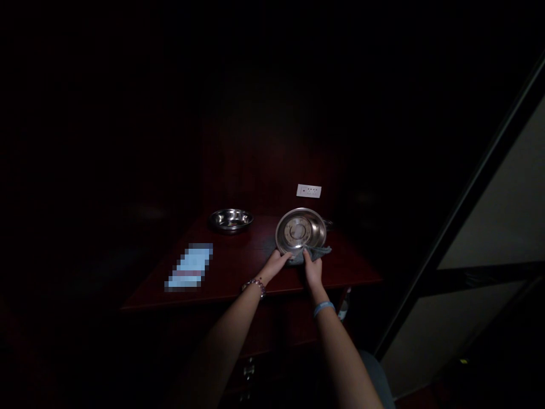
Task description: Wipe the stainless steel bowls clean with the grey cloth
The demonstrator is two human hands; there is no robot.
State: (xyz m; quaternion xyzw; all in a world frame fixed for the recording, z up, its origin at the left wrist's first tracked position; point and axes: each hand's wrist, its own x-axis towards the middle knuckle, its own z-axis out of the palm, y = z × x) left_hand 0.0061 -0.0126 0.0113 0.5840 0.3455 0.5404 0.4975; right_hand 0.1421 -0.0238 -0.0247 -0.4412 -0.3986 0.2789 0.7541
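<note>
A round stainless steel bowl (315, 227) is tilted towards me above the dark red desk, its inside facing me. My left hand (273, 266) grips the bowl's lower left rim, thumb on the inside. My right hand (313, 269) is closed on a grey cloth (320, 253) at the lower right rim, its thumb pressing the cloth against the bowl. Part of the cloth hangs behind and below the rim, and the fingers under the bowl are hidden. Further back on the left, a second steel bowl (231, 221) stands upright on the desk.
The dark red desk top (242, 267) ends in a front edge near my wrists. A blurred light-blue flat item (191, 267) lies at left. A white power socket (309, 191) is on the back wall. Below the desk at right is a bottle (344, 307). The surroundings are very dark.
</note>
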